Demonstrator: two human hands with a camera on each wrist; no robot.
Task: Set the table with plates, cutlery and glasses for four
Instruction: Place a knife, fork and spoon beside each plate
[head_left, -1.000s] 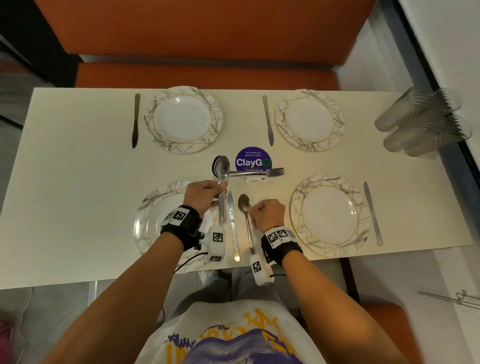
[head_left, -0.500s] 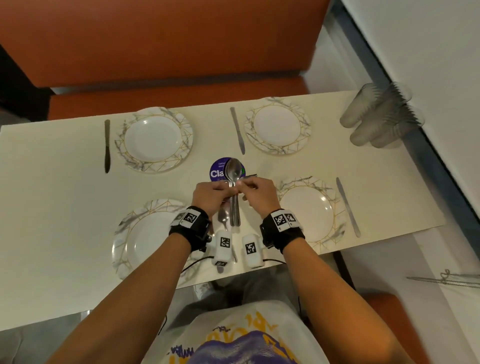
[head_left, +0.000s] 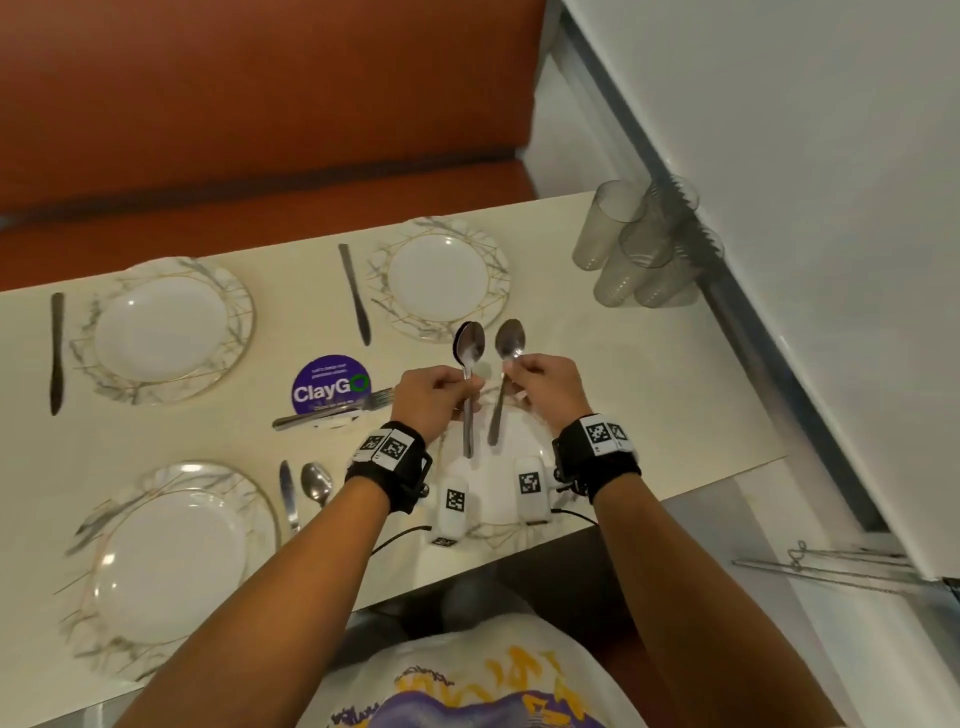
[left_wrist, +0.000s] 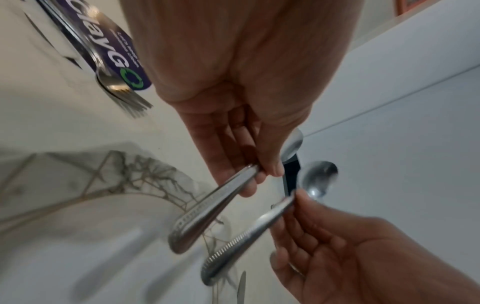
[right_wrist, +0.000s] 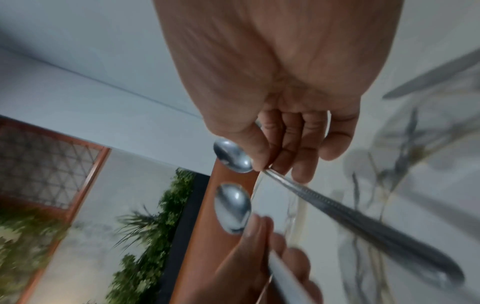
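Observation:
Both hands hover over the near right plate, which they mostly hide. My left hand grips a spoon by the handle, bowl pointing away; a dark edge behind it may be a second spoon. My right hand pinches another spoon by the neck, a little to the right. In the left wrist view the two handles lie side by side and apart. One spoon and a knife lie right of the near left plate.
Two far plates each have a knife on their left. Forks lie across a purple ClayGo sticker. Several clear glasses stand at the far right corner by the wall. An orange bench runs behind the table.
My right hand let go of the spoon by the near left plate and took one from my left hand's bunch. Both hands moved right, over the near right plate.

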